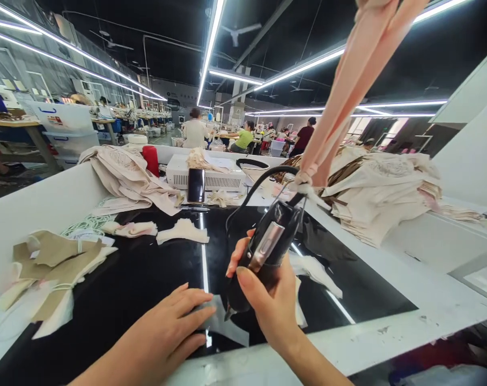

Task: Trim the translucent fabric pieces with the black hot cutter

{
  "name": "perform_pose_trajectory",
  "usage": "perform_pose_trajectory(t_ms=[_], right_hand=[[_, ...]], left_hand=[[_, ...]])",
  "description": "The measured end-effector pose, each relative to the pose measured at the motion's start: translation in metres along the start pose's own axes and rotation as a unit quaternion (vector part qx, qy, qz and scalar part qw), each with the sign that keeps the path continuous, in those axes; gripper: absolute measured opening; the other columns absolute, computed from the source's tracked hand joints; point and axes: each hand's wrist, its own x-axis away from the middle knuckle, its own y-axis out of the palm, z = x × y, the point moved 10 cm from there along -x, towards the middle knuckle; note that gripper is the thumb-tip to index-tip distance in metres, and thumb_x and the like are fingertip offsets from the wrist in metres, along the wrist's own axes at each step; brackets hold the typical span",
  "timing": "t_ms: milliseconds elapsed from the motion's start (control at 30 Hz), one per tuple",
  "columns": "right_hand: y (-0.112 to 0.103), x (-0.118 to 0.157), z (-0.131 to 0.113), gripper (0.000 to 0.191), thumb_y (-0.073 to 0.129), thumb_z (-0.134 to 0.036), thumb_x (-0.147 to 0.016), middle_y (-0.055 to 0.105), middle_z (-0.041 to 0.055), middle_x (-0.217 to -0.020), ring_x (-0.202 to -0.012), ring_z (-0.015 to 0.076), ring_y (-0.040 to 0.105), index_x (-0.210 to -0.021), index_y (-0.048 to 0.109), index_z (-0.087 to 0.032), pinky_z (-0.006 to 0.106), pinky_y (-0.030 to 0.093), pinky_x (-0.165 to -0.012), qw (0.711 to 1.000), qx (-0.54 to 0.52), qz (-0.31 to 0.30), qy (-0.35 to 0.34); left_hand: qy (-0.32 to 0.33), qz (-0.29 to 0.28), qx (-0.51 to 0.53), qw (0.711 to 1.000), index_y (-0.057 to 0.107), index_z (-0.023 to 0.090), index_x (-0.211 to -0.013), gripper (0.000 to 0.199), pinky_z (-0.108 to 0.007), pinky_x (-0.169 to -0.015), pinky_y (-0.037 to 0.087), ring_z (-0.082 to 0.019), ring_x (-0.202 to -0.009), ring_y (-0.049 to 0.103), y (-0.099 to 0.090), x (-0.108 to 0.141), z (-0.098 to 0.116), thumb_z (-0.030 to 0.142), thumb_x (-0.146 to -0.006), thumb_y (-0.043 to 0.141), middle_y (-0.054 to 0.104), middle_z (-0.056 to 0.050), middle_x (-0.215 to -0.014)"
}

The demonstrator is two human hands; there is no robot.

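My right hand point(273, 305) is wrapped round a black corded hand tool point(267, 241), thumb along its side near a metal strip. The tool hangs from knotted pink fabric strips point(344, 96), and its narrow tip points down at the glossy black tabletop point(126, 300). Under that tip lies a thin, sheer whitish fabric piece point(229, 327). Fingers stretched out, my left hand point(179, 321) rests flat with its fingertips on this piece's left edge. Partly hidden behind my right hand are white cut pieces point(318, 273). Another cream piece point(183, 231) lies farther back.
Tied beige and white cut pieces point(62, 257) lie at left. Behind them are a beige fabric pile point(123, 174), a red thread cone point(150, 161), a phone point(196, 185) and a white vented box point(223, 174). A tall fabric stack point(384, 187) stands right. People work in the background.
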Motion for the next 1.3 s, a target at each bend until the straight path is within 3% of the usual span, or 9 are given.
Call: perform_pose_trajectory(t_ms=[133, 400, 700, 867, 1067, 1300], right_hand=[[0.008, 0.000, -0.002, 0.039, 0.088, -0.034, -0.085, 0.071, -0.0034, -0.093, -0.073, 0.0114, 0.067, -0.116, 0.065, -0.032, 0.024, 0.059, -0.065, 1.000, -0.031, 0.001, 0.001], [0.024, 0.002, 0.015, 0.043, 0.088, -0.035, -0.085, 0.070, -0.0016, -0.090, -0.068, 0.0140, 0.067, -0.118, 0.063, -0.027, 0.028, 0.059, -0.058, 0.997, -0.076, 0.013, 0.029], [0.042, 0.002, 0.020, 0.041, 0.086, -0.033, -0.088, 0.071, -0.0030, -0.089, -0.069, 0.0134, 0.068, -0.120, 0.061, -0.026, 0.029, 0.061, -0.064, 0.996, -0.087, 0.004, 0.010], [0.049, 0.004, 0.021, 0.038, 0.085, -0.032, -0.089, 0.070, -0.0031, -0.088, -0.070, 0.0143, 0.068, -0.118, 0.061, -0.026, 0.029, 0.060, -0.061, 0.995, -0.094, -0.004, 0.013], [0.054, 0.008, 0.024, 0.039, 0.083, -0.030, -0.090, 0.070, -0.0022, -0.089, -0.061, 0.0126, 0.064, -0.121, 0.060, -0.026, 0.028, 0.056, -0.053, 0.995, -0.100, -0.011, 0.010], [0.055, 0.010, 0.025, 0.038, 0.082, -0.031, -0.090, 0.069, -0.0018, -0.089, -0.061, 0.0124, 0.063, -0.121, 0.060, -0.026, 0.028, 0.056, -0.053, 0.995, -0.095, -0.010, 0.009]], left_hand=[[-0.072, -0.010, 0.038, 0.997, 0.062, 0.025, -0.142, 0.040, -0.053, -0.120, 0.049, -0.026, -0.131, 0.065, -0.016, 0.008, -0.010, 0.029, -0.102, 0.068, 0.068, -0.007, -0.140], [-0.186, -0.021, 0.092, 0.978, 0.069, 0.019, -0.131, 0.044, -0.040, -0.105, 0.057, -0.026, -0.119, 0.066, -0.024, 0.032, -0.026, 0.023, -0.090, 0.084, 0.069, -0.009, -0.127], [-0.212, 0.022, 0.135, 0.968, 0.070, 0.021, -0.104, 0.016, -0.035, -0.101, 0.052, -0.021, -0.112, 0.065, -0.020, 0.035, -0.027, 0.018, -0.092, 0.081, 0.070, -0.003, -0.119], [-0.221, 0.025, 0.143, 0.964, 0.069, 0.022, -0.113, 0.026, -0.035, -0.102, 0.051, -0.021, -0.115, 0.063, -0.020, 0.036, -0.029, 0.019, -0.091, 0.082, 0.070, -0.003, -0.123], [-0.224, 0.023, 0.152, 0.962, 0.070, 0.021, -0.097, 0.011, -0.036, -0.105, 0.049, -0.021, -0.115, 0.063, -0.017, 0.038, -0.027, 0.017, -0.093, 0.080, 0.070, -0.002, -0.121], [-0.203, 0.022, 0.143, 0.968, 0.071, 0.020, -0.098, 0.007, -0.039, -0.110, 0.049, -0.022, -0.115, 0.064, -0.019, 0.036, -0.023, 0.019, -0.095, 0.077, 0.071, -0.004, -0.120]])
